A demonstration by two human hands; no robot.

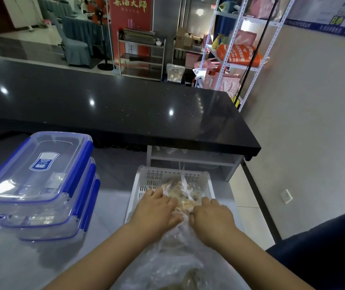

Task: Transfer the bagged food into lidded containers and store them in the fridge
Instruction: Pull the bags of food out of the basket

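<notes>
I see the left hand (157, 208) and right hand (211, 216) side by side on the clear bag of food (185, 193), each grip curled into its plastic. The bag lies in the white slotted basket (138, 185) on the grey bench (113, 185). Three lidded containers (42, 170) with blue clips stand stacked to the left, apart from the basket

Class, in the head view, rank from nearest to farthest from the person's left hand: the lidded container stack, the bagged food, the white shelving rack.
1. bagged food, in the basket, touching the left hand.
2. lidded container stack, to the left.
3. white shelving rack, far back right.
</notes>
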